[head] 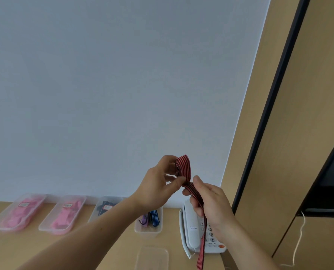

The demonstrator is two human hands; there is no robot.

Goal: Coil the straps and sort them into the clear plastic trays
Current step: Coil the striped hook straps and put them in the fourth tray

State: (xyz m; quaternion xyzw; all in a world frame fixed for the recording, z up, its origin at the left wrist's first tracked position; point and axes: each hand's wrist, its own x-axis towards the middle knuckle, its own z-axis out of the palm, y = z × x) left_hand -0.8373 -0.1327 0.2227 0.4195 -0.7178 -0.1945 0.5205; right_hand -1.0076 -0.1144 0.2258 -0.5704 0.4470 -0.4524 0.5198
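Red-and-black striped strap [183, 168] is held up before the wall, well above the bench [26, 246]. Its top is turned into one loop, which is pinched between thumb and fingers of the left hand [158, 190]. The run just below is gripped in the curled fingers of the right hand [210, 203]. The tail hangs past a white telephone [191, 230] to the lower edge of view.

Risks, as judged:
- If the left pinch is eased while more strap is fed, the loop is likely to spring open.
- The loose tail could be dragged across the telephone and snagged.

Four clear trays are ranged along the wall.
- Far-left tray [3, 214] and second tray [52, 213]: pink straps.
- Third tray [96, 209]: dark ones, partly hidden by the forearm.
- Fourth tray [147, 233]: purple and blue-striped pieces.

A nearer clear tray [152, 258] appears to hold nothing; whether it is only a lid cannot be told.
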